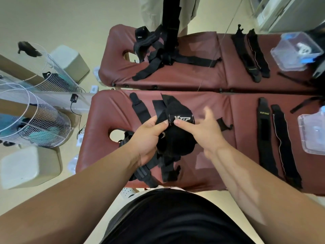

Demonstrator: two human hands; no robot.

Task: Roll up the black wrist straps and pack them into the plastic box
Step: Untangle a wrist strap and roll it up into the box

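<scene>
A bunched black wrist strap [177,131] with a white logo sits between my hands above the near maroon table [211,110]. My left hand [149,138] grips its left side, thumb on top near the logo. My right hand [200,129] pinches the strap at the logo with thumb and forefinger; the other fingers are blurred and spread. More black straps [158,168] hang tangled below my hands. Two long straps [274,140] lie flat on the right of the table. A clear plastic box [311,134] stands at the table's right edge.
A second maroon table [193,74] beyond holds a pile of straps [158,51], two flat straps [251,51] and another clear box [295,51]. A person [168,13] stands behind it. Wire baskets [31,120] and grey blocks [29,166] stand on the left.
</scene>
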